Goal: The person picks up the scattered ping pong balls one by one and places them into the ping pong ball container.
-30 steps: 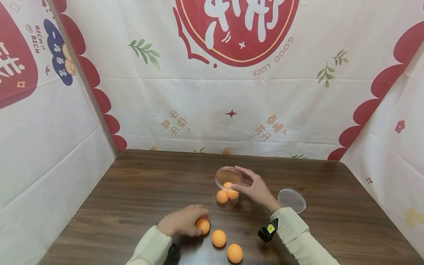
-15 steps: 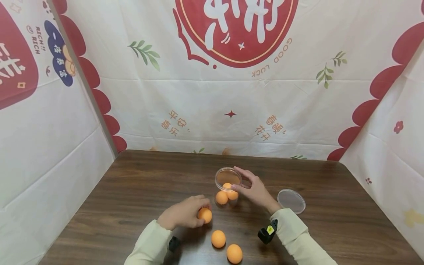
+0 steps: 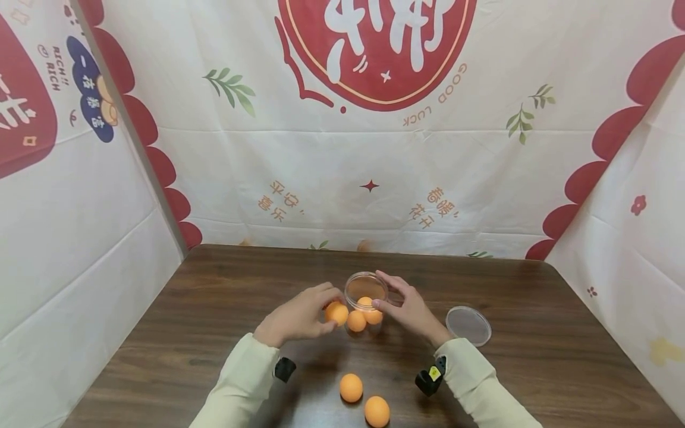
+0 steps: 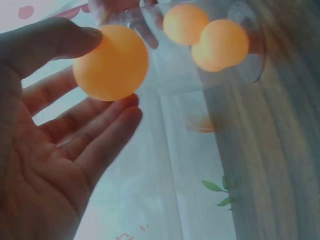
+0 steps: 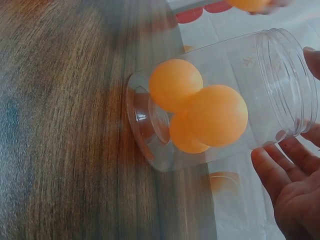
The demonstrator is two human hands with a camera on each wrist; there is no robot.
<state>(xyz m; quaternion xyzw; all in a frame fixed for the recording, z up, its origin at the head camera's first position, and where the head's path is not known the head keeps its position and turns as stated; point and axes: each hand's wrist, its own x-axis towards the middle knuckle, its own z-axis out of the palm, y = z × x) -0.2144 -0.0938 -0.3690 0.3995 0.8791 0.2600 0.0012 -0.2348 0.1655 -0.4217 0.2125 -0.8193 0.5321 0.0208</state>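
Observation:
My left hand (image 3: 297, 315) pinches an orange ping-pong ball (image 4: 112, 62) between thumb and fingers, right beside a clear plastic jar (image 5: 285, 82) and below the level of its mouth. The jar stands upright on the table, without a lid. Around its threaded neck, on the right side, my right hand (image 3: 412, 309) holds it with thumb and fingers. Inside, three orange balls (image 5: 217, 115) lie piled at the bottom, seen through the clear wall. Two loose balls, one nearer the jar (image 3: 351, 388) and one closer to the front (image 3: 377, 411), rest on the table.
A round clear lid (image 3: 468, 326) lies flat on the dark wood table (image 3: 225, 333), right of the jar by my right forearm. Printed white cloth (image 3: 369, 154) hangs behind the table and along both sides. Each wrist wears a small black camera.
My left hand has lifted a ball from the table and carried it forward to the jar's left side. My right hand keeps its hold on the jar, and the lid stays put.

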